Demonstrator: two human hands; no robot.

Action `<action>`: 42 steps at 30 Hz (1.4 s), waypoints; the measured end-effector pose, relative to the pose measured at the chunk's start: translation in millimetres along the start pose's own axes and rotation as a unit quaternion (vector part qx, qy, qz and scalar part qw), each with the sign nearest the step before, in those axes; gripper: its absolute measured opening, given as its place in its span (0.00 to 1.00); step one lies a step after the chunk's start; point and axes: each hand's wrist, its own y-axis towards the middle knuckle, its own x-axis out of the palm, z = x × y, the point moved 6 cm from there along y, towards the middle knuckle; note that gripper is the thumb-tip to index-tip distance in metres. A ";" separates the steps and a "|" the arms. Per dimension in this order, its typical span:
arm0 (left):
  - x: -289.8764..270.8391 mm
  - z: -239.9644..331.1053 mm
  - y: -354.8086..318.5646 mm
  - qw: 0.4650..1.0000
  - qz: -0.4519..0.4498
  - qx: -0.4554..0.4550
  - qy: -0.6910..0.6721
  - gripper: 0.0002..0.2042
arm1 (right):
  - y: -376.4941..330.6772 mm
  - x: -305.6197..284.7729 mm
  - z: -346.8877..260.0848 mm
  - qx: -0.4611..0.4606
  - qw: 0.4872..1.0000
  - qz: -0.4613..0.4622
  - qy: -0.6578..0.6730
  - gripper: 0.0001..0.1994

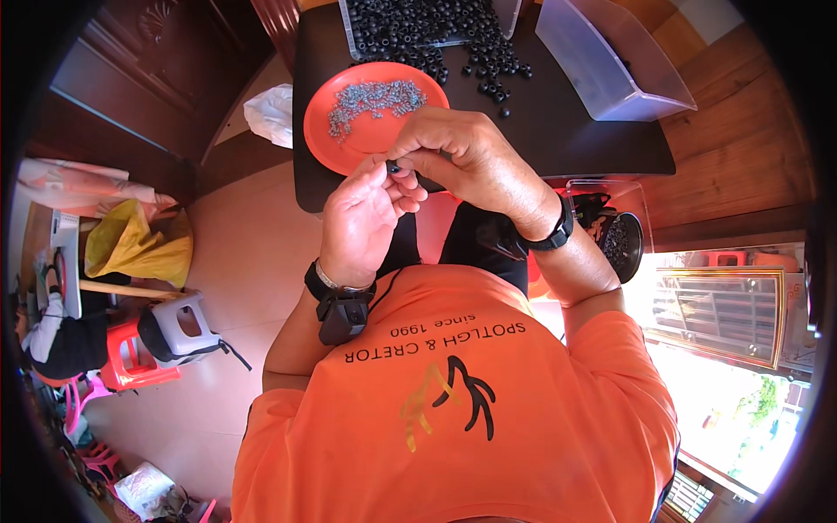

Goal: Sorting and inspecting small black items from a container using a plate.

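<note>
**Two hands pinch a small black ring over the worktop edge**

The left hand [364, 218] and right hand [466, 157] meet just in front of the orange plate [349, 139]. Fingers of both hands are closed together on a small black ring [393, 166] held between the fingertips. The plate holds a pile of grey screws [375, 98] and sits on the dark worktop [567, 131]. Behind it, loose black rings [488, 65] spill from a clear tray [349, 26]. A second clear bin [610, 61] stands at the right.
</note>
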 end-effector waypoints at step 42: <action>12.6 -2.0 8.5 0.990 -0.042 0.000 -0.136 0.15 | -4.9 7.6 11.0 0.040 0.998 0.044 0.011 0.13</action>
